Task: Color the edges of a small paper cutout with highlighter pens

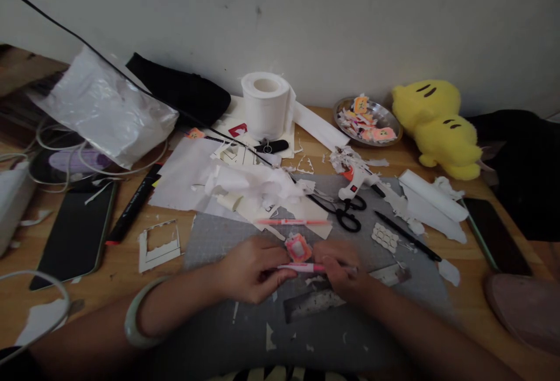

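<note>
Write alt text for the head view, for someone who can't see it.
Left hand and right hand hold a pink pen over a grey mat, a small pink-orange piece between them. Beyond lie paper scraps, scissors, a white roll and yellow plush.

over the cutting mat point(324, 340), a pen point(306, 267) lies between my left hand point(251, 268) and right hand point(340, 270), scissors point(349, 229) behind, the bowl point(385, 112) farther back, toilet roll point(265, 109) left of it.
</note>
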Demonstrator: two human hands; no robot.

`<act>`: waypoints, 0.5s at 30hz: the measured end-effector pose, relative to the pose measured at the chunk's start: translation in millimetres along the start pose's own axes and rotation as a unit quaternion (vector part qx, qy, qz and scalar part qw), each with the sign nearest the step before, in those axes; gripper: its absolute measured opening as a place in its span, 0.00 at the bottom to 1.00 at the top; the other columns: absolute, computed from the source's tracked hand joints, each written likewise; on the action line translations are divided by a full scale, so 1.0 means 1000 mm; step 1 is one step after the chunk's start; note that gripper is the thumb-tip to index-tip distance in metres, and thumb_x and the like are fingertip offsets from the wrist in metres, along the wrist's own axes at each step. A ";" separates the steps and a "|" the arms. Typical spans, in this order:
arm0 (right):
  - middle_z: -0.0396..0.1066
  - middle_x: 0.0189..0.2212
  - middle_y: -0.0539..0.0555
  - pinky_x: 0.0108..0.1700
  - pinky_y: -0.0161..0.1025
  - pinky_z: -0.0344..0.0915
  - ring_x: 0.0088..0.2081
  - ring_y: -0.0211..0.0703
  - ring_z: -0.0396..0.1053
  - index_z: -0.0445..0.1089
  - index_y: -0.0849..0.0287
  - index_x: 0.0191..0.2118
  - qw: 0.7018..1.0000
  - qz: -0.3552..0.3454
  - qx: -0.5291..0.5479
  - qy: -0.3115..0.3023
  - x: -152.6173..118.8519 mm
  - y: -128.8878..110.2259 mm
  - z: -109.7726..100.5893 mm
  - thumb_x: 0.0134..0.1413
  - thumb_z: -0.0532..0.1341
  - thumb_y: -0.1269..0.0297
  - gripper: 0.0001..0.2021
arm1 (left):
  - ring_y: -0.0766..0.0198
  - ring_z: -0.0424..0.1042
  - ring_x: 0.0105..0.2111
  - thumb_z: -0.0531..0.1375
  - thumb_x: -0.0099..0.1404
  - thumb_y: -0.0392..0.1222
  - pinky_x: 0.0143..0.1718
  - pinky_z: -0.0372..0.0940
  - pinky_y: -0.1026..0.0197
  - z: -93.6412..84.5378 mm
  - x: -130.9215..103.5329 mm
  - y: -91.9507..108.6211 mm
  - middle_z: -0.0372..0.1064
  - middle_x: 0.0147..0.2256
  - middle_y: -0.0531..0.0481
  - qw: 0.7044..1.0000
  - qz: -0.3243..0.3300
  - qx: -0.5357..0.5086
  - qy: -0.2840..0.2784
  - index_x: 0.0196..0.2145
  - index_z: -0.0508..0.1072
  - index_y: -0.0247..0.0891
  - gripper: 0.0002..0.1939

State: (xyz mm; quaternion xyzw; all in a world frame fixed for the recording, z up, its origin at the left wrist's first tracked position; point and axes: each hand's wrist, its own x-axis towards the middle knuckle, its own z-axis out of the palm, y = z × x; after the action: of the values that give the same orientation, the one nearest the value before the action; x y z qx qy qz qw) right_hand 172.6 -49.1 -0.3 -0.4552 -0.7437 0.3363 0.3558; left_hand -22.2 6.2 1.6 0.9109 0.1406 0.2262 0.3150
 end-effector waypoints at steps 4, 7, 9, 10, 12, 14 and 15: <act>0.65 0.27 0.51 0.27 0.33 0.60 0.27 0.37 0.62 0.63 0.58 0.35 1.000 -0.006 0.023 0.016 0.004 0.011 -0.008 0.56 0.48 0.53 0.14 | 0.67 0.64 0.22 0.48 0.63 0.41 0.24 0.58 0.66 -0.001 -0.001 0.002 0.66 0.22 0.52 0.996 -0.083 -0.001 0.024 0.30 0.66 0.36 0.10; 0.67 0.35 0.54 0.35 0.36 0.63 0.34 0.39 0.65 0.63 0.58 0.42 0.998 0.004 -0.039 0.050 0.009 0.015 -0.013 0.58 0.49 0.59 0.12 | 0.65 0.67 0.30 0.48 0.63 0.39 0.30 0.62 0.64 0.000 -0.002 0.000 0.68 0.31 0.49 0.982 -0.155 -0.054 0.091 0.41 0.63 0.37 0.09; 0.67 0.39 0.57 0.43 0.39 0.63 0.41 0.42 0.65 0.64 0.59 0.43 0.991 0.032 -0.123 0.042 0.013 0.014 -0.013 0.58 0.49 0.66 0.11 | 0.64 0.66 0.37 0.48 0.64 0.39 0.37 0.63 0.62 0.003 -0.003 -0.003 0.66 0.38 0.47 0.964 -0.190 -0.104 0.152 0.47 0.58 0.39 0.13; 0.66 0.42 0.58 0.46 0.40 0.62 0.44 0.43 0.65 0.64 0.60 0.44 0.985 0.044 -0.166 0.028 0.014 0.013 -0.012 0.58 0.49 0.68 0.11 | 0.63 0.66 0.38 0.48 0.64 0.38 0.38 0.62 0.61 0.004 -0.003 -0.004 0.64 0.39 0.47 0.955 -0.199 -0.133 0.175 0.49 0.56 0.40 0.14; 0.66 0.44 0.59 0.46 0.41 0.63 0.45 0.44 0.65 0.64 0.61 0.45 0.969 0.062 -0.237 -0.012 0.015 0.010 -0.010 0.57 0.49 0.69 0.12 | 0.64 0.65 0.38 0.48 0.64 0.38 0.39 0.62 0.61 0.008 -0.002 -0.005 0.63 0.38 0.48 0.938 -0.206 -0.194 0.201 0.52 0.52 0.42 0.18; 0.66 0.44 0.58 0.42 0.41 0.66 0.41 0.44 0.67 0.64 0.61 0.46 0.955 0.078 -0.284 -0.042 0.016 0.007 -0.009 0.57 0.50 0.66 0.13 | 0.65 0.64 0.36 0.49 0.64 0.37 0.38 0.62 0.61 0.010 -0.001 -0.007 0.62 0.38 0.49 0.923 -0.208 -0.242 0.214 0.54 0.49 0.43 0.21; 0.67 0.44 0.57 0.39 0.40 0.67 0.40 0.44 0.68 0.64 0.61 0.46 0.949 0.087 -0.298 -0.049 0.015 0.006 -0.008 0.57 0.51 0.65 0.13 | 0.66 0.64 0.36 0.50 0.64 0.37 0.38 0.62 0.61 0.011 -0.001 -0.007 0.61 0.38 0.49 0.919 -0.208 -0.253 0.221 0.54 0.48 0.44 0.22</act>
State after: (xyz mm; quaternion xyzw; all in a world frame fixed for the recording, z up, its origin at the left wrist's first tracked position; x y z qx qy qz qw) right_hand 177.2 -31.5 2.2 -0.5864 -0.7842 0.1507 0.1359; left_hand -18.6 5.7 -11.2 0.6777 0.3311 0.3788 0.5363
